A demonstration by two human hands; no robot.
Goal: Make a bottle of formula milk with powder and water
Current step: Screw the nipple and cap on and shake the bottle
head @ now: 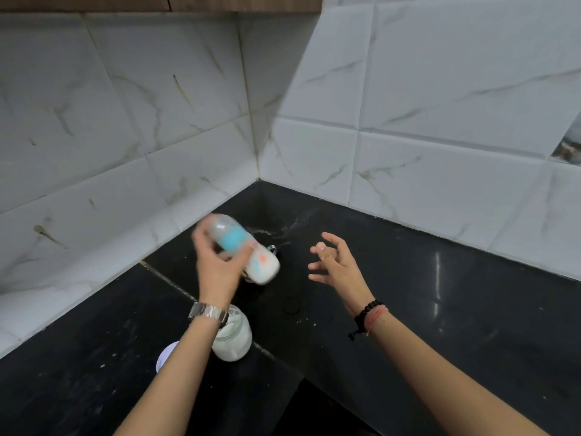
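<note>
Bottle (243,250) is what I'm tracking, but sizes first. Table (440,309) is black stone, L-shaped, running into a tiled wall corner (258,171); white marbled tiles on both walls, wood cabinet strip (157,1) along the top of view. I see the left forearm coming up from the bottom centre, right forearm from bottom right. Powder jar (234,339) stands upright on the table near its front inner edge, glass, holding white powder, partly covered by the left wrist. White round lid-like thing (166,357) lies just beside the jar on its left; mostly hidden by the forearm, can't tell what exactly. Bottle is off the table, held in the air above the middle of the left run, tilted hard with the base pointing right and down, motion-blurred. Teal band mid-body, white contents at the low end. Left hand (217,265) grip is wrapped round the bottle's upper part. Right hand (333,262) grip is released, fingers spread, holding nothing, near the bottle but apart from it. Metal watch (208,313) on the left wrist, dark bead bracelet (369,313) and a pink thread on the right.
</note>
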